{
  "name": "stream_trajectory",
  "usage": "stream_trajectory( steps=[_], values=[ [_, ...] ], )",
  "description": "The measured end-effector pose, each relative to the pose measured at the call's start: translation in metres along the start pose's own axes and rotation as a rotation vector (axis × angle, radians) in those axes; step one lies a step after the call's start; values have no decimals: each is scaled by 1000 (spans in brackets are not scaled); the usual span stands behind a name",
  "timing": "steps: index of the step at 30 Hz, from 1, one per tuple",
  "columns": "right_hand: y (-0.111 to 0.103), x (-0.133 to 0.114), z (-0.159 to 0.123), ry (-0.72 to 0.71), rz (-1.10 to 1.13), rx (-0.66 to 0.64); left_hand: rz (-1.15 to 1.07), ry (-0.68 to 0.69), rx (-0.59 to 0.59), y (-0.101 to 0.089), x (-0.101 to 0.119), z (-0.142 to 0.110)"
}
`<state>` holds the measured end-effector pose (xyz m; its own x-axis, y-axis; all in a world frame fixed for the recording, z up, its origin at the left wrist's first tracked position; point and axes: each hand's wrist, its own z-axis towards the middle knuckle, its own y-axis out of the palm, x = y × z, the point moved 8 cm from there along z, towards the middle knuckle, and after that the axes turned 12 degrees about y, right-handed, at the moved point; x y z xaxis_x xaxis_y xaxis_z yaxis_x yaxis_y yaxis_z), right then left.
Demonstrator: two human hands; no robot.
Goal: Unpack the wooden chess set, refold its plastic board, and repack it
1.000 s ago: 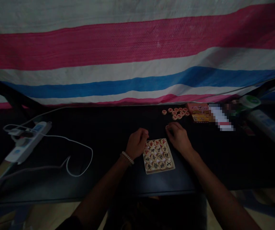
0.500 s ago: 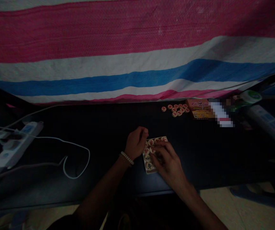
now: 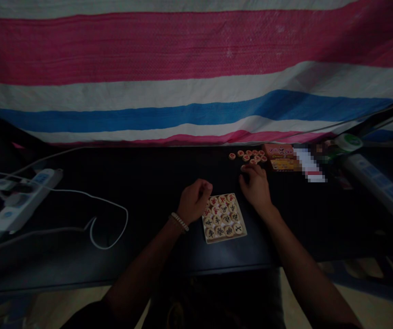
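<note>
A striped pink, white and blue tarp [image 3: 196, 91] hangs behind a black tabletop [image 3: 141, 260]. At far left lie a power strip [image 3: 21, 201] and a white cable [image 3: 127, 212]. The left hand [image 3: 194, 201] is curled closed just beside a wooden tray of xiangqi pieces [image 3: 223, 218], which sits on the tabletop between the hands. The right hand [image 3: 255, 188], fingers bunched, is beyond the tray at a lone piece [image 3: 243, 167]; whether it pinches that piece cannot be told. Earlier it covered the tray; now it has moved near the loose pieces [image 3: 251, 155], left of a printed box [image 3: 281, 157].

We saw woven plastic tarp [image 3: 196, 50] far side, matt black tabletop [image 3: 148, 164], smooth wooden xiangqi pieces [image 3: 223, 219] in wooden tray [image 3: 227, 239].
</note>
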<state>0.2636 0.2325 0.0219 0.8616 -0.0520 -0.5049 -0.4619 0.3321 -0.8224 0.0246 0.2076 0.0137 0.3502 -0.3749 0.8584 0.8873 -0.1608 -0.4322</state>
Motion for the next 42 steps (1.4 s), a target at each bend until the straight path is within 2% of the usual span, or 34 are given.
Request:
stream_trajectory(
  steps=[5, 8, 11, 15, 18, 21, 25, 29, 32, 34, 37, 39, 42],
  values=[
    [-9, -2, -38, 6, 162, -46, -52, 38, -58, 3, 6, -1],
    [-26, -3, -58, 54, 221, -48, -56, 71, -87, 4, 9, -1],
    [-42, -17, -79, 57, 293, -48, -38, 79, -85, 4, 8, -1],
    [-31, -53, -109, -19, 403, -220, -13, 78, -85, 4, 6, -1],
    [-23, -66, -119, -44, 428, -273, 0, 79, -85, 4, 8, -1],
    [-27, -61, -108, -31, 414, -212, 7, 74, -82, 3, 8, -1],
    [-30, -40, -56, -13, 356, -74, 16, 74, -82, 4, 6, -1],
    [1, -41, 8, -117, 177, -90, 8, 81, -98, 4, 5, -1],
    [31, -46, 38, -162, 44, -153, -10, 116, -151, 4, 11, -1],
    [41, -47, 43, -169, 17, -176, -7, 163, -232, 7, 18, -3],
    [39, -42, 34, -171, 19, -180, 59, 226, -362, 13, 24, -7],
    [28, -36, 19, -162, 38, -180, 105, 243, -399, 16, 25, -8],
    [-1, -24, -10, -96, 179, -164, 134, 245, -425, 19, 21, -8]
  ],
)
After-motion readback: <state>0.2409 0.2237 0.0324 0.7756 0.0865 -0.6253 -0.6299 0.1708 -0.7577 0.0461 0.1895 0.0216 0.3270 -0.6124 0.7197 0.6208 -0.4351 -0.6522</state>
